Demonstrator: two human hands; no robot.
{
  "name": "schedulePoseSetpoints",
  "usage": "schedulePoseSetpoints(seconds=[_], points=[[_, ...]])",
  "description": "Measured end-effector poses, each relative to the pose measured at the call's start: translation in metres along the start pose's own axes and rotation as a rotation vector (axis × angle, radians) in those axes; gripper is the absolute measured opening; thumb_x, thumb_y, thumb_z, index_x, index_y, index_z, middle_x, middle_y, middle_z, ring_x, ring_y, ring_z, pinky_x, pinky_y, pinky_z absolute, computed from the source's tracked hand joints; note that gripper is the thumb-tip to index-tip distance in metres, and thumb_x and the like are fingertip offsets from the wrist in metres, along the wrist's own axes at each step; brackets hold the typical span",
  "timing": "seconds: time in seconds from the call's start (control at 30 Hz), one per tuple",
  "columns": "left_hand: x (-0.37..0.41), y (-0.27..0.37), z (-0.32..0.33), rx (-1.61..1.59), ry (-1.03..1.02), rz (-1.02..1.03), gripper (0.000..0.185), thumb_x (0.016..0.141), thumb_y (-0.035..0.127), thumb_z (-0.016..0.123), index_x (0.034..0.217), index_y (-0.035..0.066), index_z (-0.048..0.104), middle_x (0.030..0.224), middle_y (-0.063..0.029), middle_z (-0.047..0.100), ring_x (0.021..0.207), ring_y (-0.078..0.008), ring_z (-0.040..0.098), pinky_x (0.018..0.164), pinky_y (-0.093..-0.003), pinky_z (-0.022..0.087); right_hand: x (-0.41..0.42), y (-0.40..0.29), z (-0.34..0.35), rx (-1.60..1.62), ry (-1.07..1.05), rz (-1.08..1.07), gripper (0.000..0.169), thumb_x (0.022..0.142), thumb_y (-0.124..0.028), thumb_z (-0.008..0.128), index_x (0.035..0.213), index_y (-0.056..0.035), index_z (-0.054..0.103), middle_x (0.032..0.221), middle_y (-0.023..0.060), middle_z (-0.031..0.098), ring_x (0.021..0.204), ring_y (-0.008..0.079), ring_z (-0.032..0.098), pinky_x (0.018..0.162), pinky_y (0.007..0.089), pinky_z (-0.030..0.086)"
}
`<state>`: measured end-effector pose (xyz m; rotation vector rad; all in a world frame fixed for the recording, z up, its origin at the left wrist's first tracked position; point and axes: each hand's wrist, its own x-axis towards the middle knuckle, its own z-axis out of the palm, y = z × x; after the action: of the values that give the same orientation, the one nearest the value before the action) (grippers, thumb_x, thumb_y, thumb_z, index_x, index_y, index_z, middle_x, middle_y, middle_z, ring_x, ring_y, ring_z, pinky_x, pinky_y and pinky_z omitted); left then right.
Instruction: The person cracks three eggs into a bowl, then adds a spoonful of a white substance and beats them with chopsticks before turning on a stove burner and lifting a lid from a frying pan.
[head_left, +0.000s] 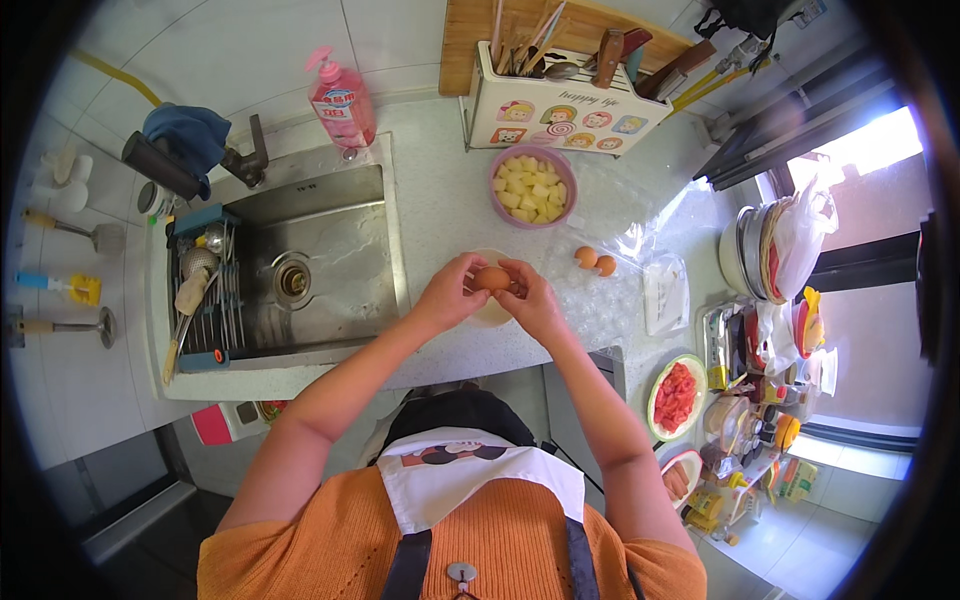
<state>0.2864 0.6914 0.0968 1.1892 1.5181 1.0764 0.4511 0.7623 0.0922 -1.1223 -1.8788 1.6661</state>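
A brown egg (492, 279) is held between the fingertips of both my hands. My left hand (452, 292) grips its left side and my right hand (534, 297) its right side, thumbs near each other at the front. Directly beneath is a pale round bowl (491, 316), mostly covered by my hands, so its contents are hidden. To the right on the counter lie two brown eggshell pieces (596, 260), close together, with notched edges. Farther back stands a pink-purple bowl (496, 207) filled with pale yellow cubes, which look like potato.
Left is a stainless steel sink (330, 255) with a drying rack (202, 285). A pink pump bottle (341, 105) and a utensil-and-knife holder (562, 112) stand at the back. Clear plastic wrap (615, 202) spreads rightward. A plate (699, 375) of chopped red food sits right.
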Motion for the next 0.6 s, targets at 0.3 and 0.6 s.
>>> schedulePoseSetpoints(seconds=[0.3, 0.6], points=[[0.008, -0.021, 0.015, 0.081, 0.056, -0.023, 0.044, 0.075, 0.008, 0.064, 0.118, 0.003, 0.053, 0.109, -0.0176, 0.055, 0.087, -0.0247, 0.064, 0.076, -0.0322, 0.054, 0.006, 0.01, 0.008, 0.103, 0.086, 0.12, 0.039, 0.079, -0.007, 0.061, 0.117, -0.0013, 0.053, 0.098, 0.0138, 0.066, 0.085, 0.0186, 0.065, 0.074, 0.0293, 0.052], [0.013, -0.021, 0.011, 0.21, 0.019, -0.035, 0.044, 0.069, 0.007, 0.065, 0.111, 0.003, 0.055, 0.1, -0.0156, 0.062, 0.083, -0.024, 0.065, 0.076, -0.0325, 0.053, 0.005, 0.009, 0.017, -0.218, 0.123, -0.056, 0.04, 0.073, -0.005, 0.061, 0.112, -0.0056, 0.056, 0.093, 0.0172, 0.066, 0.083, 0.0255, 0.067, 0.073, 0.0339, 0.053]])
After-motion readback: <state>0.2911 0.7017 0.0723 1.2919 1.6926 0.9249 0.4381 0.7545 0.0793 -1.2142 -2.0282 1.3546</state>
